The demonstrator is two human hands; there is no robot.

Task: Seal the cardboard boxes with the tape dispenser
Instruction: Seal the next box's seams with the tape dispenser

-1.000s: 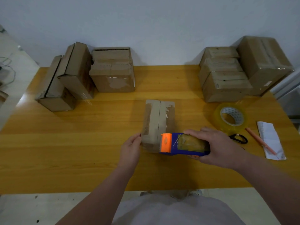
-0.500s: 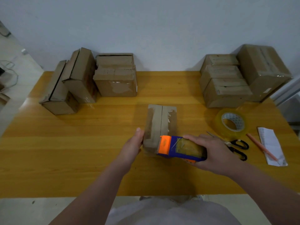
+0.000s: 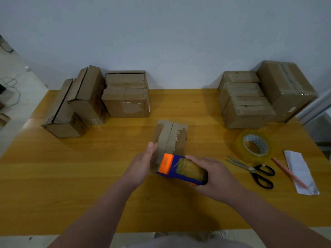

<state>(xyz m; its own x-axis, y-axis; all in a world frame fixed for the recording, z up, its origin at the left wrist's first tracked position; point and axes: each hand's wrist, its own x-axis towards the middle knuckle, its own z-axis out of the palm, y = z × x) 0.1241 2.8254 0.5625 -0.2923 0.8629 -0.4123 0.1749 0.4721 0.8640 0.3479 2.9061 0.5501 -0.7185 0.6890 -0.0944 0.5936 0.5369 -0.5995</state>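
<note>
Since the earlier frame, the left hand (image 3: 141,165) has been laid flat, fingers straight, against the box (image 3: 168,136) on the surface (image 3: 71,167). The dispenser (image 3: 180,169) is clasped in the right hand (image 3: 216,178) at the box's near end. Taping seems just begun; a steady pull along the seam is needed.

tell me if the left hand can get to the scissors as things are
Probably not directly: the left hand rests against the box, and the right hand holding the tape dispenser lies between it and the scissors.
</note>
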